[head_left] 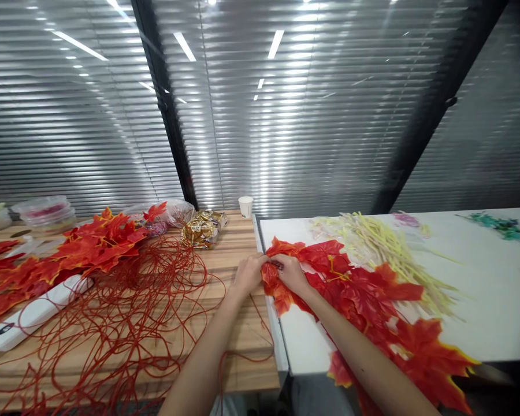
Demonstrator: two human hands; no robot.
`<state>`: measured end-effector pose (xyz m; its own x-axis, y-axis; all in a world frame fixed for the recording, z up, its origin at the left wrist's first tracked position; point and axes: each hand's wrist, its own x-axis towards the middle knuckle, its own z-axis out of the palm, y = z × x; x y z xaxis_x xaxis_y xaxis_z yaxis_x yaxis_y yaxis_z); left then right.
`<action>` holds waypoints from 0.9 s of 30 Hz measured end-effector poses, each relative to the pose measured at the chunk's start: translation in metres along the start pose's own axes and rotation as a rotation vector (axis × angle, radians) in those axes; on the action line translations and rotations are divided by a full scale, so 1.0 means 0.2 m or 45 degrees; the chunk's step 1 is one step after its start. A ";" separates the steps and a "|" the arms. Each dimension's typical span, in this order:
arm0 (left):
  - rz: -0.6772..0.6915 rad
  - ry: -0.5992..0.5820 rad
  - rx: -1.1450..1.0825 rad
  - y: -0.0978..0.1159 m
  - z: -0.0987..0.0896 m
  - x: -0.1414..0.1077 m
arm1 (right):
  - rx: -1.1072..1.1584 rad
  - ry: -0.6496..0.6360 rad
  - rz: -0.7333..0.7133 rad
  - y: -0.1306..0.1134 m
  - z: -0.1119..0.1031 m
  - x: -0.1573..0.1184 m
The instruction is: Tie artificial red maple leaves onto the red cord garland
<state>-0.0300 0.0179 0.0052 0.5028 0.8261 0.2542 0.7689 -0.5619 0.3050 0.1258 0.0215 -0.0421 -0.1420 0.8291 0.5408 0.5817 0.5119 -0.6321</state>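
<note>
My left hand and my right hand meet at the seam between the two tables. Their fingers are closed and pressed together on the near end of a bunch of red-orange artificial maple leaves. The exact spot they pinch is partly hidden by the fingers. The leaves spread right across the white table and under my right forearm, some hanging past its front edge. A thin red cord runs down below my left hand, and a large loose tangle of red cord lies to its left.
On the wooden table are more maple leaves, a white power strip, gold-wrapped packets, a paper cup and plastic tubs. The white table bears pale yellow strips and green sprigs. Blinds stand behind.
</note>
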 end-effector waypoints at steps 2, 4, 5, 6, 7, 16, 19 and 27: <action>0.003 0.003 0.003 0.00 0.00 0.00 | -0.002 -0.005 0.006 0.00 0.00 0.00; -0.005 -0.003 0.009 0.00 0.00 0.00 | -0.003 -0.005 0.011 0.00 0.00 0.00; -0.008 -0.007 0.011 0.00 0.00 0.00 | -0.002 -0.006 0.011 0.00 0.00 0.00; -0.007 -0.009 0.013 0.00 0.00 0.00 | -0.001 -0.007 0.010 0.00 0.00 0.00; 0.000 -0.008 0.014 0.00 0.00 0.00 | 0.001 -0.008 0.010 0.00 0.00 0.00; 0.016 -0.006 0.022 0.00 0.00 0.00 | -0.005 -0.007 0.025 0.00 0.00 0.00; 0.012 0.000 0.015 0.00 0.00 0.00 | -0.005 -0.008 0.030 0.00 0.00 0.00; 0.035 0.025 0.046 0.00 0.00 0.00 | 0.008 -0.009 0.019 -0.01 0.00 0.00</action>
<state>-0.0296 0.0183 0.0049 0.5166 0.8091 0.2801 0.7688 -0.5823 0.2642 0.1253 0.0208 -0.0401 -0.1390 0.8384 0.5270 0.5791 0.5005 -0.6435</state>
